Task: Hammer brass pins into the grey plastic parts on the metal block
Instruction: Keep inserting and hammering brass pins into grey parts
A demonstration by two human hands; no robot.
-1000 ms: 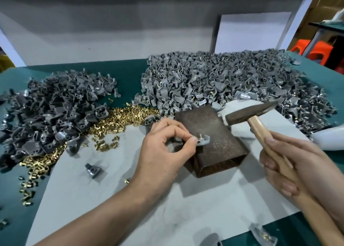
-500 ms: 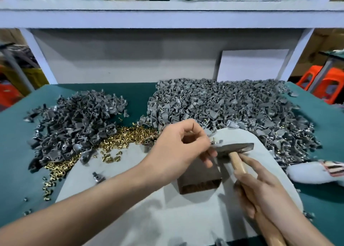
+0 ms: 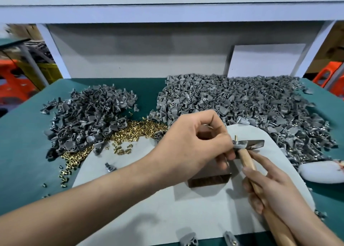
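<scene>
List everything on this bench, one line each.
metal block: one, dark, on the mat
mat: one, grey, on the green table
hammer: one, steel head, wooden handle, in right hand
pinned part: one, grey with brass pin, at hammer head
dark parts pile: one, left rear
light parts pile: one, right rear
brass pins: many, between piles
loose part: one, grey, mat's left
white bundle: one, right edge
left hand: pinches pinned part
right hand: grips hammer handle

Even, bright overhead light, soft shadows below the arms (edges bow, corners blur slightly).
</scene>
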